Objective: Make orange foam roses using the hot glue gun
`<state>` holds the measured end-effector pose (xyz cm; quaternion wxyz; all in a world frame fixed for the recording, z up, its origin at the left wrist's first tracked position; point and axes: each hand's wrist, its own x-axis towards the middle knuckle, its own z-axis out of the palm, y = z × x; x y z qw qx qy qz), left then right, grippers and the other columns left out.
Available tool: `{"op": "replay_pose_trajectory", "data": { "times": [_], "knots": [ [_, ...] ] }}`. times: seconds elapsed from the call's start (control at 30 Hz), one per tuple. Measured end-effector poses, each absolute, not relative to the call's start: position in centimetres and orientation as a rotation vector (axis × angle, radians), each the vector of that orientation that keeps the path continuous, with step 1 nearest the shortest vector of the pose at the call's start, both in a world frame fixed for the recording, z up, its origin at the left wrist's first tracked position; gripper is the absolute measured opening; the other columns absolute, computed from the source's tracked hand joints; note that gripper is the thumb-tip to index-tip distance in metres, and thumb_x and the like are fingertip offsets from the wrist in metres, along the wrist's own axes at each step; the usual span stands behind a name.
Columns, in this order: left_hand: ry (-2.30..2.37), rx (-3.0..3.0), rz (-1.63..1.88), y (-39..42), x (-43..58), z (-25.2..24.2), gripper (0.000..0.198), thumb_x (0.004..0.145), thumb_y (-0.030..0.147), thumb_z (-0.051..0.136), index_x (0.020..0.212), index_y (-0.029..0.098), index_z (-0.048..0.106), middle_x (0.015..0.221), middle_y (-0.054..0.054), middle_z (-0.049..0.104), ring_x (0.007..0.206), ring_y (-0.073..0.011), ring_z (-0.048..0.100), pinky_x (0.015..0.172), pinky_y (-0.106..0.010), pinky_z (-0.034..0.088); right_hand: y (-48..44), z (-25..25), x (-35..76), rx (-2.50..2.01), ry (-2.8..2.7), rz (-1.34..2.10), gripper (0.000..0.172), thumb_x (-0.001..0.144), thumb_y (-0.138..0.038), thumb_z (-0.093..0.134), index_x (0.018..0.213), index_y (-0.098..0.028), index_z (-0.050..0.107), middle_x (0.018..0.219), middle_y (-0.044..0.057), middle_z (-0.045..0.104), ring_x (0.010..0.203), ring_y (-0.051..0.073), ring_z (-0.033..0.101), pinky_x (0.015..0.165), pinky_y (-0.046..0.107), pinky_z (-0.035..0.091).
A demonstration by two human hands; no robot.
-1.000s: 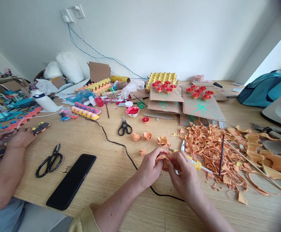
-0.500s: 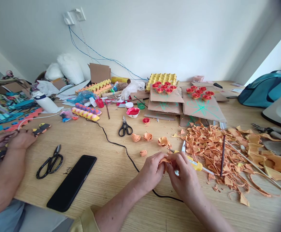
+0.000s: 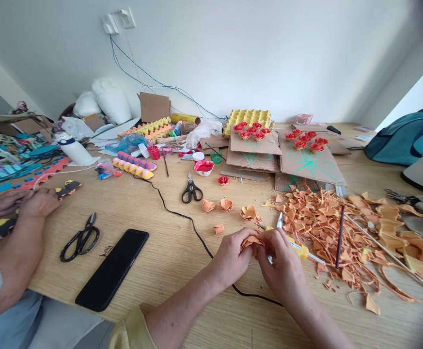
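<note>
Between my two hands is an orange egg-carton flower (image 3: 252, 242), its petals partly covered by fingers. My left hand (image 3: 233, 256) grips it from the left, fingertips closed. From the other side my right hand (image 3: 281, 258) pinches it with thumb and fingers. A yellow glue gun (image 3: 299, 249) lies behind my right hand, its black cable (image 3: 200, 235) running leftward across the table. Just beyond the hands sit several orange flowers, one large (image 3: 249, 213) and one medium (image 3: 226, 205), beside a small orange piece (image 3: 218, 229). Farther back rests a red flower (image 3: 223, 180).
Orange scraps (image 3: 316, 228) heap up on the right with a dark stick (image 3: 339, 237) on them. Black-handled scissors (image 3: 192, 191), more scissors (image 3: 80, 240) and a phone (image 3: 113, 271) lie left. Red flowers (image 3: 251, 130) stand on cardboard (image 3: 254, 145). At far left, another person's hands (image 3: 39, 202) hold painted carton.
The view has shifted slightly, moving the table things a little rightward. The orange flower shows more between my fingers; both hands keep hold of it.
</note>
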<state>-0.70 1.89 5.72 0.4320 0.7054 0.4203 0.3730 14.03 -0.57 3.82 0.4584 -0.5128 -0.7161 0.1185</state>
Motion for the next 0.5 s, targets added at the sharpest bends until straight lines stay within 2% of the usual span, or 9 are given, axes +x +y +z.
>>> {"op": "replay_pose_trajectory", "data": {
  "times": [0.33,0.5],
  "knots": [
    [1.099,1.735,0.899,1.89,-0.75,5.49,0.029,0.082,0.002,0.045,0.087,0.015,0.07,0.067,0.003,0.061,0.061,-0.0109,0.053,0.059,-0.022,0.04,-0.73,4.09,13.66,-1.231,-1.764,0.321,0.009,0.096,-0.014,0.052,0.095,-0.023,0.053,0.084,0.0,0.05,0.064,0.015,0.052,0.059,0.027,0.045],
    [1.042,1.891,0.942,1.73,-0.87,5.49,0.032,0.091,0.005,0.042,0.107,0.016,0.068,0.085,-0.003,0.071,0.076,-0.0152,0.064,0.07,-0.024,0.049,-0.57,4.18,13.93,-1.263,-1.766,0.32,0.012,0.098,-0.015,0.047,0.093,-0.023,0.055,0.084,0.001,0.052,0.063,0.016,0.051,0.057,0.028,0.044]
  ]
}}
